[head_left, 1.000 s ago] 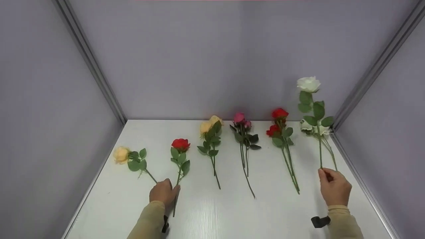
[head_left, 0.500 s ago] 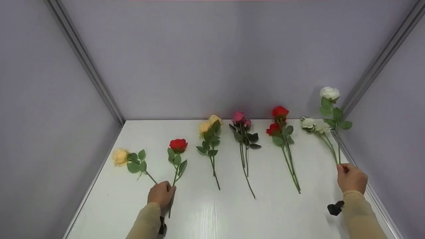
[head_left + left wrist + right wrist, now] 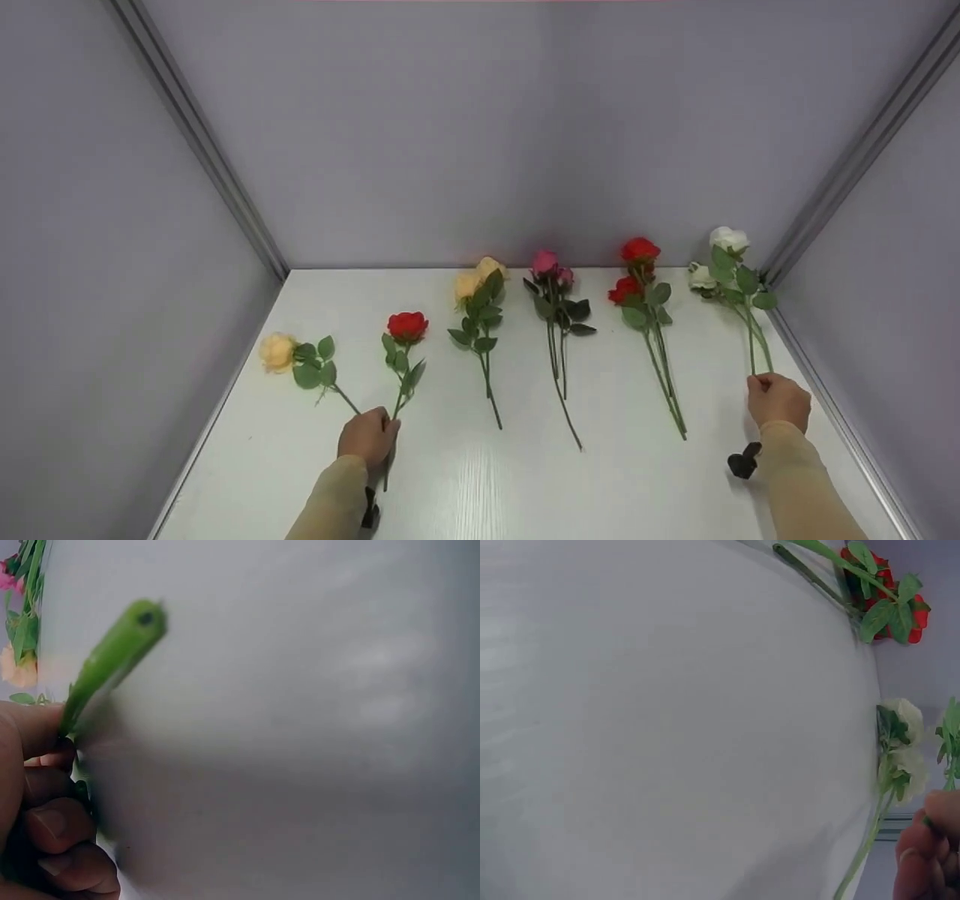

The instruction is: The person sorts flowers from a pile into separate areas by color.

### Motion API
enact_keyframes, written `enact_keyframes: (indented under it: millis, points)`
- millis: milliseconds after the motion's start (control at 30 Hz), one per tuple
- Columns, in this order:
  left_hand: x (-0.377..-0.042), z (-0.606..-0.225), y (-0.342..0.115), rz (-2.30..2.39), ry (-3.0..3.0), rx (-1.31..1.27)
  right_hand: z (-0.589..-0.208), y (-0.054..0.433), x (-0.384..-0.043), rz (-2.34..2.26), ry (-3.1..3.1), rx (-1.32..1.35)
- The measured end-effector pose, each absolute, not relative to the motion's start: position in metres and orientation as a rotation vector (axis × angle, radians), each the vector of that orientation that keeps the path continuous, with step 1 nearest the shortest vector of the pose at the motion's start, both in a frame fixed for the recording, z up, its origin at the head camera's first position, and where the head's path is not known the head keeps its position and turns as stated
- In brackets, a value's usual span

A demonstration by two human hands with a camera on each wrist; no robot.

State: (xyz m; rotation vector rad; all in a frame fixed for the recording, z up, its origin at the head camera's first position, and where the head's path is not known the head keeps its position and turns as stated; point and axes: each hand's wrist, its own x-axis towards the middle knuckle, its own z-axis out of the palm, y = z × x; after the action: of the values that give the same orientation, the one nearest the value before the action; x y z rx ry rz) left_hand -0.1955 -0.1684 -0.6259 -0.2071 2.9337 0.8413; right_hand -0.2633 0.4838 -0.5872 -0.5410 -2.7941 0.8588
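My right hand (image 3: 780, 403) pinches the lower stem of a white rose (image 3: 728, 239) between thumb and fingers. Its bloom overlaps other white roses (image 3: 702, 277) at the table's far right corner; the right wrist view shows the held rose's leaves (image 3: 952, 739) apart from two white blooms (image 3: 904, 720). Low at the left, my left hand (image 3: 367, 437) holds a red rose (image 3: 408, 327) by its stem, whose cut end (image 3: 142, 619) sticks out past the thumb. A yellow rose (image 3: 277, 352) has its stem running to the same hand; whether the fingers grip it is hidden.
Between the hands, several roses lie in bunches on the white table (image 3: 450, 495): yellow (image 3: 466, 286), pink (image 3: 544, 262) and red (image 3: 640, 250). Grey panels (image 3: 480, 135) stand behind and at both sides.
My right hand has shifted right, then slightly back left, and the white rose has come down over the other white roses. The left hand has stayed nearly still with the red rose.
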Motion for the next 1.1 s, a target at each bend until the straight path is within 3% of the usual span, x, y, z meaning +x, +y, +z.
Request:
enact_keyframes:
  millis: [400, 700, 1100]
  points:
    - [-0.195, -0.626, -0.167, 0.845, 2.937, -0.2, -0.618, 0.482, -0.252, 0.969, -2.837, -0.657]
    - [-0.192, -0.63, -0.168, 0.854, 2.976, -0.195, -0.611, 0.502, -0.249, 0.764, -2.811, -0.765]
    - [-0.192, -0.629, -0.168, 0.848, 2.97, -0.206, -0.615, 0.513, -0.245, 0.922, -2.857, -0.771]
